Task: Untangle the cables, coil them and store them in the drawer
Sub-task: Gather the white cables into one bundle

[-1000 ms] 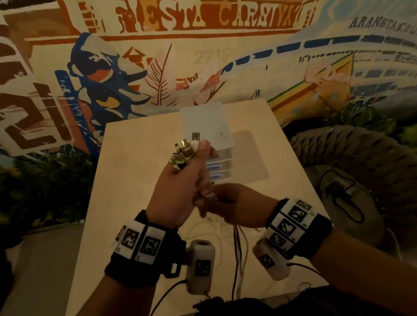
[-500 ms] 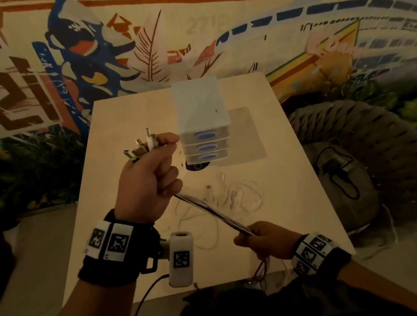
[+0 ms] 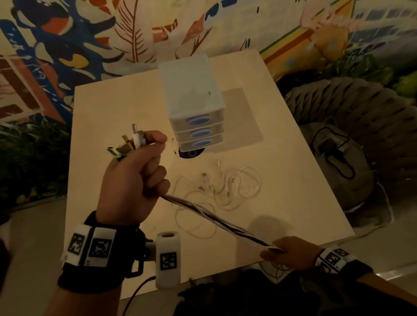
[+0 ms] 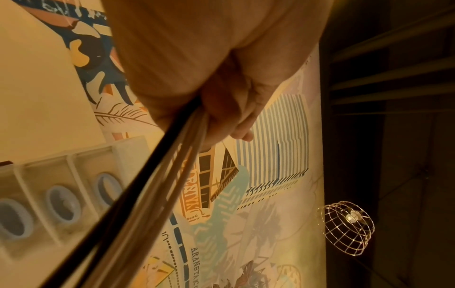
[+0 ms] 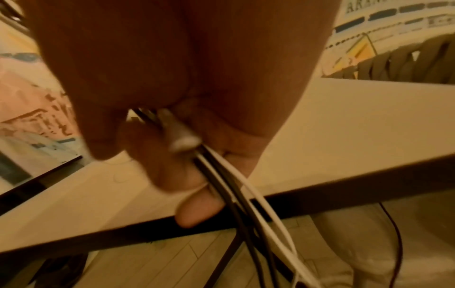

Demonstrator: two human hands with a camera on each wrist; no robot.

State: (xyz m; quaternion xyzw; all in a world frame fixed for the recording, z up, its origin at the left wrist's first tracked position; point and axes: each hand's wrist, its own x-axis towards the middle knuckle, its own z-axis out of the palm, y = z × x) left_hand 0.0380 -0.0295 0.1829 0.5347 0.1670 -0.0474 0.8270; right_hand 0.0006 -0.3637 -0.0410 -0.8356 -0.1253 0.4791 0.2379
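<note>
My left hand [image 3: 137, 182] is raised over the table and grips a bundle of black and white cables [image 3: 218, 222] just below their plugs [image 3: 128, 144], which stick up out of the fist. The bundle runs taut down to my right hand [image 3: 279, 252] at the table's near edge, which pinches it; loose ends hang below that hand [image 5: 246, 204]. In the left wrist view the cables [image 4: 138, 194] leave my curled fingers [image 4: 234, 117]. A tangle of thin white cables [image 3: 221, 187] lies on the table. The white three-drawer unit [image 3: 194, 107] stands behind, drawers closed.
The pale square table [image 3: 117, 111] stands against a painted mural wall. A dark woven chair [image 3: 373, 142] with a black cable on its seat sits to the right. Plants line the wall on the left. A round dark object [image 3: 191, 154] shows under the drawer unit's front.
My hands have pulled apart: the right slid down the bundle from beside the left to the table's near edge, drawing the cables straight. My left hand keeps its grip near the plugs.
</note>
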